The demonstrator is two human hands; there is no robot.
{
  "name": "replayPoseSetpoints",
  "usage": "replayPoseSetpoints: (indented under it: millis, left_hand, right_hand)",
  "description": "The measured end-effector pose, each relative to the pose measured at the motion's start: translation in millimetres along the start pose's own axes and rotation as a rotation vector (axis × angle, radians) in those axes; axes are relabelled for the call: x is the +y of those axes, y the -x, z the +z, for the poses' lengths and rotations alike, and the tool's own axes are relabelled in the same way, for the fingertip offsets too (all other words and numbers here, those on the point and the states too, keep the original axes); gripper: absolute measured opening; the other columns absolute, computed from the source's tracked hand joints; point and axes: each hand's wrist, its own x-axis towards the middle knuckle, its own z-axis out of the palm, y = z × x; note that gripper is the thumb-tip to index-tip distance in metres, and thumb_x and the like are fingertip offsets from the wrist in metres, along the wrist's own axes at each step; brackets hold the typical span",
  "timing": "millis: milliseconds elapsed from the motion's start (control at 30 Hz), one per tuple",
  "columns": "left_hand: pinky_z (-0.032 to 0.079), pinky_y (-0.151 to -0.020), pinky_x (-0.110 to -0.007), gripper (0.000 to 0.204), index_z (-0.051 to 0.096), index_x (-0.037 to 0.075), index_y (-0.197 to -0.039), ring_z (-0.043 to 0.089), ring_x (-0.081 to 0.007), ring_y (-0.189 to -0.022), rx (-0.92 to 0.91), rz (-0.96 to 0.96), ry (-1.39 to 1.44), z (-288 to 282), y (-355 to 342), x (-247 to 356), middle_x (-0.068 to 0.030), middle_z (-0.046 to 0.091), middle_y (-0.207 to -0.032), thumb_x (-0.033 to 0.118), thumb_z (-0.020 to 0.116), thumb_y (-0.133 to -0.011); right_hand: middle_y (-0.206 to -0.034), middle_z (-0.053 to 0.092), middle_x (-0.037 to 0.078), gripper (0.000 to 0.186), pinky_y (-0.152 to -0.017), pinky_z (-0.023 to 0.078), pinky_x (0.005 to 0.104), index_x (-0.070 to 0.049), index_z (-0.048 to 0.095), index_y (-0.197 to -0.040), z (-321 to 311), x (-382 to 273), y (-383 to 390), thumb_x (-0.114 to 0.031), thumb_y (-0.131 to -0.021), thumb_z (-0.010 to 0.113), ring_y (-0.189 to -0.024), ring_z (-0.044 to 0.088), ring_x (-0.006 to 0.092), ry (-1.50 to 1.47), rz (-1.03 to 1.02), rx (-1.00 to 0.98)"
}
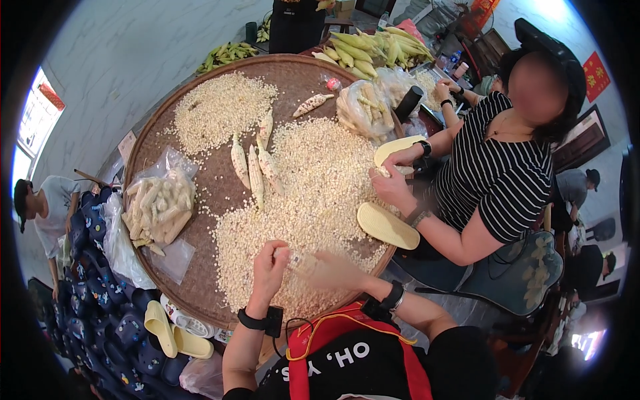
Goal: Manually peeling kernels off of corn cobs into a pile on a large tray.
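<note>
Above the near part of a wide round brown tray [220, 73], my left hand [269, 265] is closed round one end of a corn cob [303, 264]. My right hand [339, 271] is at the cob's other end, smeared by motion, so its fingers cannot be made out. Beneath both hands spreads a large heap of pale loose kernels [310, 173]. Several husked ears of corn [255, 177] lie beyond my hands, left of that heap's upper part. Another speckled ear [313, 105] rests farther back.
Across the tray's right edge, a person in a striped top works corn with both hands [398, 185], near yellow slippers [389, 225]. Bagged cobs [160, 203] sit left, with a second bag [363, 110] at back right. Dark blue clogs [137, 333] crowd the lower left.
</note>
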Motion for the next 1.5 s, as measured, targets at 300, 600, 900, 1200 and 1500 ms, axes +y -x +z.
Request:
replayPoseSetpoints:
  millis: [300,600,900,1200,1500]
  left_hand:
    - [0.038,-0.050,-0.022,0.020,0.058,0.004,-0.102,0.048,-0.0071,-0.056,-0.094,-0.248,0.460,-6.6,1.7,5.7,-0.0015,0.055,-0.071,0.018,0.049,-0.092]
    - [0.042,-0.058,-0.019,0.028,0.054,0.002,-0.115,0.050,-0.0047,-0.063,-0.143,-0.100,0.450,6.1,22.8,9.9,-0.0023,0.057,-0.085,0.011,0.054,-0.089]
    - [0.046,-0.066,-0.025,0.032,0.059,0.003,-0.112,0.057,-0.0127,-0.072,-0.271,0.156,-0.251,21.9,20.5,27.6,-0.0074,0.060,-0.089,0.009,0.065,-0.081]
    - [0.048,-0.065,-0.025,0.030,0.061,0.003,-0.106,0.058,-0.0156,-0.073,-0.426,0.185,-0.214,22.0,-0.1,50.3,-0.0092,0.060,-0.090,0.005,0.066,-0.077]
    - [0.048,-0.065,-0.025,0.017,0.063,0.002,-0.097,0.060,-0.0165,-0.080,-0.431,0.282,-0.235,17.7,4.7,40.2,-0.0105,0.062,-0.095,0.004,0.062,-0.080]
  right_hand:
    - [-0.115,0.053,0.015,0.074,-0.097,0.035,0.0325,0.003,0.044,-0.120,15.2,-43.3,37.7,-0.028,-0.064,0.081,-0.110,0.048,0.0229,0.278,-0.080,0.340]
    - [-0.111,0.049,0.008,0.069,-0.087,0.041,0.0276,0.001,0.038,-0.123,18.4,-32.7,58.0,-0.010,-0.067,0.077,-0.100,0.048,0.0142,0.069,-0.093,0.371]
    - [-0.113,0.050,0.010,0.069,-0.091,0.039,0.0285,0.000,0.042,-0.122,-14.0,-17.0,71.2,-0.017,-0.066,0.079,-0.105,0.048,0.0176,0.242,-0.145,0.341]
    - [-0.113,0.055,0.017,0.069,-0.091,0.040,0.0317,0.003,0.047,-0.119,-35.6,-38.5,78.9,-0.032,-0.067,0.077,-0.105,0.054,0.0246,0.309,-0.193,0.257]
    - [-0.102,0.059,0.012,0.068,-0.084,0.044,0.0293,0.002,0.048,-0.118,-25.2,-25.5,73.7,-0.033,-0.068,0.078,-0.095,0.056,0.0172,0.187,-0.119,0.242]
